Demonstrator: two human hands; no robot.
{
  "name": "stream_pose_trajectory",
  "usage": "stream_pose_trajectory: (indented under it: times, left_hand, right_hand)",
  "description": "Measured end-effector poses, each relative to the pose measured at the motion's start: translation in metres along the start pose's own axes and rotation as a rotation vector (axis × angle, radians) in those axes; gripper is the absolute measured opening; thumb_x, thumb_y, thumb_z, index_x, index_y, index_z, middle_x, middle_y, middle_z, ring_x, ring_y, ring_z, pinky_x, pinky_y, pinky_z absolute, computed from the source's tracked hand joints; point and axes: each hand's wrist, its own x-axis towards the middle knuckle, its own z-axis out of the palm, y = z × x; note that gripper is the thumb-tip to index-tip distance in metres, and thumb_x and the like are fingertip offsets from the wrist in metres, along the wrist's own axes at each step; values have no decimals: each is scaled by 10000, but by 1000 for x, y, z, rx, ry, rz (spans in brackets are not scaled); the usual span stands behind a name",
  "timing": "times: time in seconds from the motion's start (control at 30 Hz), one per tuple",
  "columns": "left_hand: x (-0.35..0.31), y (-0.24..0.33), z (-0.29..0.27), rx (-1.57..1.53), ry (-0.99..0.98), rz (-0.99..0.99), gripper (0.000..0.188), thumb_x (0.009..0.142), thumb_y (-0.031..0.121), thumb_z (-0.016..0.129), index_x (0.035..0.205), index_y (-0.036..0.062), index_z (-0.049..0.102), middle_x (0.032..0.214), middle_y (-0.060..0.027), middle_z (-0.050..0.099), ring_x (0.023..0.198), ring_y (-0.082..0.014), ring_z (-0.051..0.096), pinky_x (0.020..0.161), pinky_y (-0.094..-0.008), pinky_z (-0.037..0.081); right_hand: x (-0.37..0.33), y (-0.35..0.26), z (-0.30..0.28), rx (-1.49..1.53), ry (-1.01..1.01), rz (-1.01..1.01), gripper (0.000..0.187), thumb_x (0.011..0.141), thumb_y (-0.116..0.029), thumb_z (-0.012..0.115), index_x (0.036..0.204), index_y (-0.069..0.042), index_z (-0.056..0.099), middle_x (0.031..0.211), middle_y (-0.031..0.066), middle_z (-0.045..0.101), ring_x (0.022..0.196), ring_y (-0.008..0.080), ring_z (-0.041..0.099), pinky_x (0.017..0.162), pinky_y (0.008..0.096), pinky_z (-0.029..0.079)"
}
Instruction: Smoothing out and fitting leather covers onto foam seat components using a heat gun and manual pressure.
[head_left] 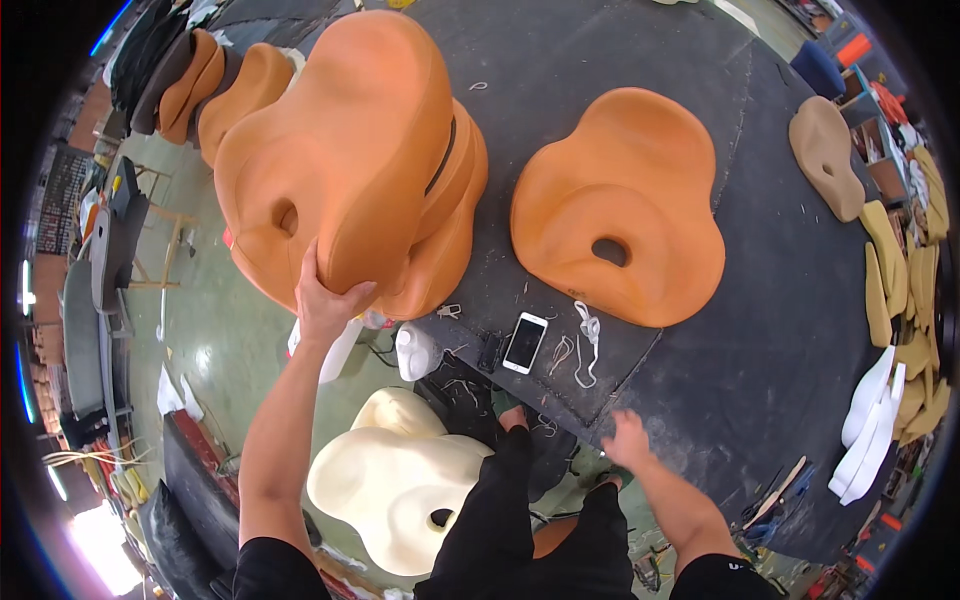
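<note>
At the left of the table, an orange seat cushion (pixel 370 110) with a hole in it tops a stack of similar cushions (pixel 455 225). My left hand (pixel 328 308) grips its near edge, the thumb along the side and the fingers partly hidden. Another orange seat cushion (pixel 620 200) lies flat to the right, its hole toward me. My right hand (pixel 628 440) hovers by the table's near edge, slightly blurred, fingers loosely bent and apart with nothing visible in them. The white phone (pixel 525 343) and a white cord (pixel 587 345) lie between my hands.
Cream foam cushions (pixel 390 490) sit low beside my legs, near a white plastic jug (pixel 415 352). More cushions (pixel 245 95) stand at the far left. On the right are a tan cushion (pixel 826 158), white foam pieces (pixel 868 430) and a thin wooden-handled tool (pixel 778 492).
</note>
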Motion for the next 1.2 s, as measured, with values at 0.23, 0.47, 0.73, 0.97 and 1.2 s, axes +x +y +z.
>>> stream_pose_trajectory:
  times: [0.23,0.47,0.73,0.97,1.2]
  left_hand:
    - [60,84,-139,-270,-108,-77,661,712,23,884,1310,-47,609,1206,-136,727,1085,-225,708,976,-363,566]
    - [22,208,-259,-456,-233,-250,700,748,167,872,1339,-60,573,1199,-131,704,1050,-231,715,938,-365,582]
    - [-118,299,-244,-385,-293,-251,913,645,403,938,1338,-59,563,1194,-120,687,1060,-225,693,926,-358,560]
    - [-225,408,-184,-353,-554,-177,990,647,500,960,1336,-73,539,1198,-106,676,1074,-195,662,934,-339,520]
    - [-371,521,-50,-406,-887,-183,996,615,395,983,1356,-83,520,1182,-109,679,1059,-204,672,904,-339,531]
  right_hand:
    - [-64,-58,2,209,-145,7,635,752,-323,852,1285,-24,681,1265,228,652,1229,409,621,1056,463,518]
    - [6,-372,-167,1732,-588,-505,1022,912,-256,815,1681,-120,156,1708,162,270,1543,341,318,1220,499,339]
    - [-172,-406,-271,2253,-433,-662,867,935,-188,791,1553,-103,188,1479,119,413,1395,223,460,1115,403,472]
    - [-282,-254,-255,2211,-158,-724,803,984,-175,737,1545,-32,181,1501,133,386,1421,210,414,1168,394,401]
    - [-417,-12,-219,1999,75,-632,940,995,-205,720,1619,3,49,1593,175,309,1522,275,318,1256,439,271]
